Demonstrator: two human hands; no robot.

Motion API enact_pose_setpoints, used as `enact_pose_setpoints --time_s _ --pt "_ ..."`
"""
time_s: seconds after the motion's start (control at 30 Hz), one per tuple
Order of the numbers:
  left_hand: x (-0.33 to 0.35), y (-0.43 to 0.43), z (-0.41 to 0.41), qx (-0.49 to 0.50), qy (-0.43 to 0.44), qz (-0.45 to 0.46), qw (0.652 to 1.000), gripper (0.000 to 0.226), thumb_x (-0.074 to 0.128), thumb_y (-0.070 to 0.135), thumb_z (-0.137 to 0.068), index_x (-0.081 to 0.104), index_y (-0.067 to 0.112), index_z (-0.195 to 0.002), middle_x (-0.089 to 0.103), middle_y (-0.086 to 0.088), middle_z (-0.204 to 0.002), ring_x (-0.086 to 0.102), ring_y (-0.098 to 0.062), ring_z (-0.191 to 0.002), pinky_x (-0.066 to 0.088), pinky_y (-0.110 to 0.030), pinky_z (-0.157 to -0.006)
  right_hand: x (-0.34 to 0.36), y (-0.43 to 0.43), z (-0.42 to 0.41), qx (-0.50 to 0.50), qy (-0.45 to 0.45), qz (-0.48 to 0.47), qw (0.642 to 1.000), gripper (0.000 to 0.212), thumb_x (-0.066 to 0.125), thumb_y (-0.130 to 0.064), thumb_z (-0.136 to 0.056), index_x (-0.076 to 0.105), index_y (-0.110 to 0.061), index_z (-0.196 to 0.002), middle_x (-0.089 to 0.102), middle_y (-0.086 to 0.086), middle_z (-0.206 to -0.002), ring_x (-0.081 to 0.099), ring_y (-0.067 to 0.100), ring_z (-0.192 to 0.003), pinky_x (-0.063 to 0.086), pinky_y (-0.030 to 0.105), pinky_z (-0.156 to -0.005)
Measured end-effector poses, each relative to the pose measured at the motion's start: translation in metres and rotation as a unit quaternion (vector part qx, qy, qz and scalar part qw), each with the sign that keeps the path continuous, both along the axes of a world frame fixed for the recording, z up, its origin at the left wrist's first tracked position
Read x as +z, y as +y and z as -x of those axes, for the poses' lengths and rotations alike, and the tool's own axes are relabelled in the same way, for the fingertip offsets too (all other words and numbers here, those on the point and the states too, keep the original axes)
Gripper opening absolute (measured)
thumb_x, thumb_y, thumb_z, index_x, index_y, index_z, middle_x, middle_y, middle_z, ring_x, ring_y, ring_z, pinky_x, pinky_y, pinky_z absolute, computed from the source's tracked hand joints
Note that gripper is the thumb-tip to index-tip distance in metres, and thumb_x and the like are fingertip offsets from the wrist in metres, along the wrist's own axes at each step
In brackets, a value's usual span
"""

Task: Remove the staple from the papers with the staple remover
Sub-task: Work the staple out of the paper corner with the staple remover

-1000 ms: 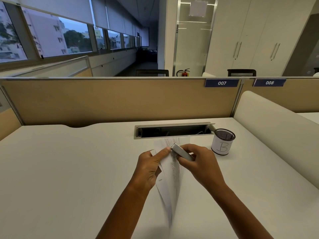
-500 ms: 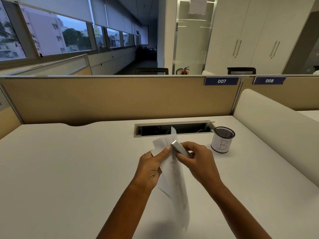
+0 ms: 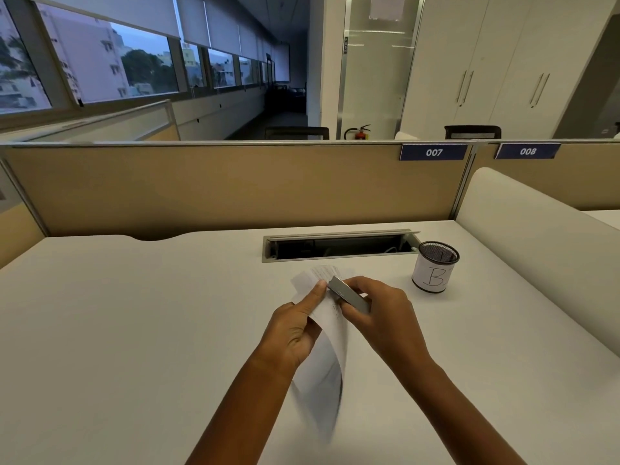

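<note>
Papers (image 3: 330, 317) pinched near top by L hand (image 3: 295, 330) | R hand (image 3: 385, 317) grips staple remover (image 3: 349, 295); tip at papers' top corner | lower sheets blurred

The papers (image 3: 330, 317) are thin white sheets, matt, their lower part blurred. Against them, the staple remover (image 3: 349, 294) looks like smooth grey metal with a dull sheen. The counter (image 3: 134, 330) beneath is smooth, matt white. Right of the papers, the cup (image 3: 435, 270) is black wire mesh wrapped in white paper.

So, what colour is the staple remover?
Silvery grey metal staple remover, in the head view.
</note>
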State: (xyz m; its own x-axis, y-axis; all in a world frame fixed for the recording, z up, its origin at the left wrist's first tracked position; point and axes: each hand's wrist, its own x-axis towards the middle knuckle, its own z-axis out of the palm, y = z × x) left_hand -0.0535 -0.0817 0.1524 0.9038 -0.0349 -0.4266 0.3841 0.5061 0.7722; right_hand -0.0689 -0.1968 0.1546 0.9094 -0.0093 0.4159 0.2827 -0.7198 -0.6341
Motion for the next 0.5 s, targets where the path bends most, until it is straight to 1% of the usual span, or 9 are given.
enact_pose_setpoints --time_s 0.07,0.1,0.2,0.27,0.33,0.4,0.47,0.5 --pt "0.0 0.0 0.0 0.003 -0.015 -0.013 1.0 0.026 0.058 0.018 -0.081 0.05 0.009 -0.104 0.059 -0.012 -0.102 0.058 -0.026 -0.077 0.045 -0.048 -0.092 0.003 -0.002 0.0 0.003 -0.002 0.004 1.0 0.035 0.063 -0.025 -0.083 0.061 -0.013 -0.115 0.067 0.006 -0.115 0.054 0.01 -0.085 0.041 0.014 -0.074" --pt "0.0 0.0 0.001 0.003 -0.026 -0.02 0.999 0.024 0.058 0.018 -0.081 0.051 0.01 -0.102 0.06 -0.011 -0.099 0.058 -0.026 -0.078 0.046 -0.048 -0.091 0.005 -0.003 0.0 0.003 -0.002 0.006 1.0 0.034 0.063 -0.026 -0.083 0.061 -0.014 -0.115 0.067 0.006 -0.114 0.054 0.011 -0.085 0.042 0.015 -0.075" --pt "0.001 -0.001 0.002 -0.004 -0.065 -0.046 0.997 0.02 0.058 0.017 -0.082 0.054 0.013 -0.1 0.063 -0.008 -0.091 0.06 -0.026 -0.08 0.048 -0.045 -0.084 0.011 -0.005 0.0 0.0 -0.007 0.03 1.0 0.033 0.062 -0.027 -0.083 0.062 -0.016 -0.114 0.067 0.003 -0.115 0.061 0.017 -0.093 0.041 0.015 -0.075" --pt "0.002 -0.001 0.003 0.003 -0.093 -0.07 0.993 0.019 0.058 0.017 -0.082 0.055 0.013 -0.1 0.062 -0.008 -0.095 0.06 -0.027 -0.081 0.049 -0.044 -0.083 0.015 -0.006 0.001 -0.005 -0.017 0.06 0.998 0.033 0.061 -0.029 -0.084 0.062 -0.017 -0.114 0.067 0.002 -0.115 0.062 0.018 -0.095 0.039 0.013 -0.072" --pt "0.003 -0.002 0.004 0.013 -0.119 -0.103 0.988 0.02 0.058 0.018 -0.082 0.055 0.013 -0.1 0.062 -0.009 -0.099 0.06 -0.028 -0.082 0.049 -0.043 -0.083 0.019 -0.006 0.003 -0.006 -0.027 0.086 0.996 0.032 0.06 -0.029 -0.085 0.062 -0.017 -0.115 0.068 0.003 -0.113 0.063 0.019 -0.094 0.04 0.015 -0.071" --pt "0.004 -0.002 0.004 0.023 -0.143 -0.138 0.98 0.018 0.058 0.02 -0.082 0.056 0.013 -0.098 0.062 -0.009 -0.098 0.06 -0.028 -0.081 0.05 -0.042 -0.082 0.022 -0.005 0.005 -0.005 -0.039 0.106 0.994 0.032 0.058 -0.029 -0.086 0.062 -0.018 -0.116 0.068 0.003 -0.113 0.063 0.02 -0.094 0.038 0.013 -0.068" --pt "0.004 -0.001 0.004 0.031 -0.166 -0.168 0.971 0.014 0.058 0.021 -0.082 0.057 0.014 -0.094 0.063 -0.007 -0.094 0.061 -0.026 -0.077 0.053 -0.038 -0.077 0.026 -0.005 0.006 -0.001 -0.054 0.119 0.991 0.034 0.056 -0.029 -0.087 0.06 -0.02 -0.119 0.067 0.002 -0.116 0.062 0.019 -0.096 0.034 0.01 -0.065" --pt "0.004 -0.001 0.004 0.033 -0.178 -0.178 0.967 0.01 0.057 0.021 -0.082 0.057 0.016 -0.09 0.063 -0.004 -0.09 0.061 -0.024 -0.074 0.054 -0.033 -0.071 0.027 -0.005 0.007 0.001 -0.06 0.126 0.99 0.035 0.056 -0.029 -0.087 0.058 -0.021 -0.121 0.066 0.001 -0.118 0.062 0.019 -0.098 0.034 0.011 -0.067"
